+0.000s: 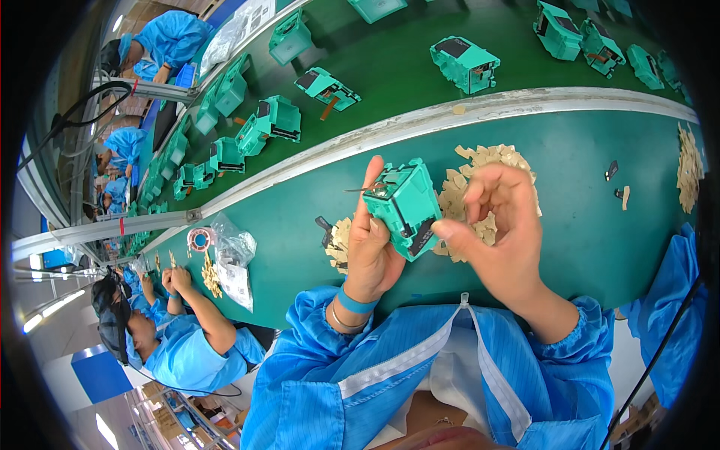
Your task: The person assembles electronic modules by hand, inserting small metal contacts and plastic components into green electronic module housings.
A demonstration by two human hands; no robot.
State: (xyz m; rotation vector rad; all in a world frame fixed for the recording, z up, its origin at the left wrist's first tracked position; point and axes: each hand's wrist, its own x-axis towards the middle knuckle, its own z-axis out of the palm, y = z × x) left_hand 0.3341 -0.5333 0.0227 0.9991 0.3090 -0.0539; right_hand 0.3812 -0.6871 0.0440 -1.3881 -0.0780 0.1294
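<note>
A teal-green plastic housing (pixel 409 196) with black parts on its lower side and a thin wire at its upper left is held above the bench. My left hand (pixel 369 251) grips it from the left and below, fingers behind it and a blue band round the wrist. My right hand (pixel 506 225) is at its right, fingers curved and apart, with nothing visible in them. The right thumb tip is at the housing's lower right corner; whether it touches cannot be told. Behind my right hand lies a heap of small beige pieces (pixel 491 156); a smaller beige pile (pixel 340 244) is partly hidden by my left hand.
Beyond a pale rail (pixel 375 136), several green housings (pixel 465 64) stand on a green belt (pixel 390 90). Small black parts (pixel 611 171) and another beige pile (pixel 688 169) lie right. A clear plastic bag (pixel 234 259) and tape roll (pixel 199 239) lie left, near a co-worker (pixel 199 337).
</note>
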